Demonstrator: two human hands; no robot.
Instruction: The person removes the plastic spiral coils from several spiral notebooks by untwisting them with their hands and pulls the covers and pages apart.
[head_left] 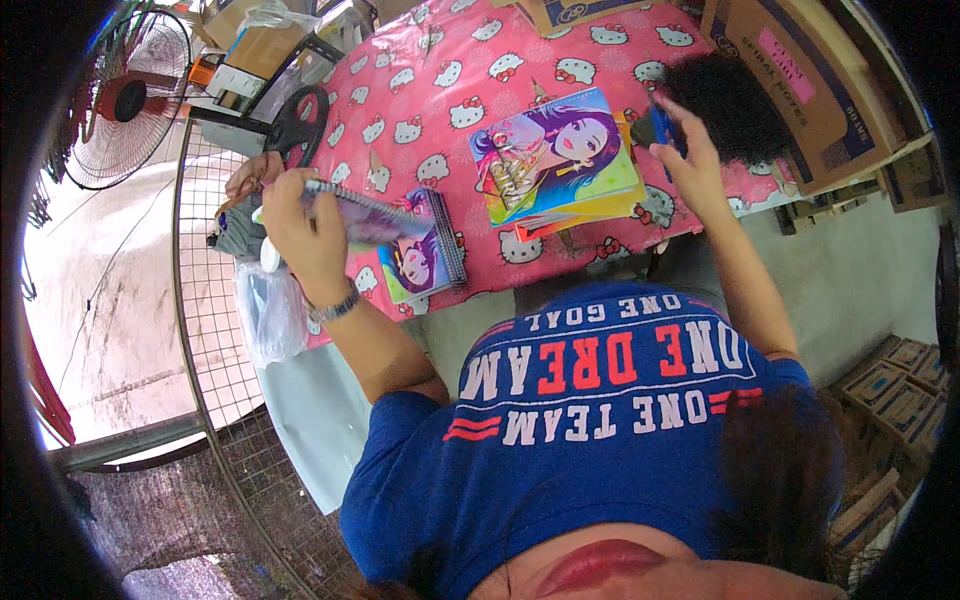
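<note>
The left hand (300,225) grips a spiral-bound notebook (365,215), fingers closed around it, above the pink cartoon-print tablecloth (440,100). The right hand (688,155) pinches a small blue object (660,128) (too hidden to identify) beside a stack of illustrated notebooks (555,155).

- The table (420,110) wears a pink cloth with a white cartoon-cat pattern.
- A stack of large cartoon-cover books (555,155) lies near its middle, on yellow and orange sheets.
- A small spiral notebook (425,255) lies flat near the front edge.
- A black fuzzy bundle (735,105) sits at the right end.
- A cardboard box (565,12) rests at the far edge.
</note>
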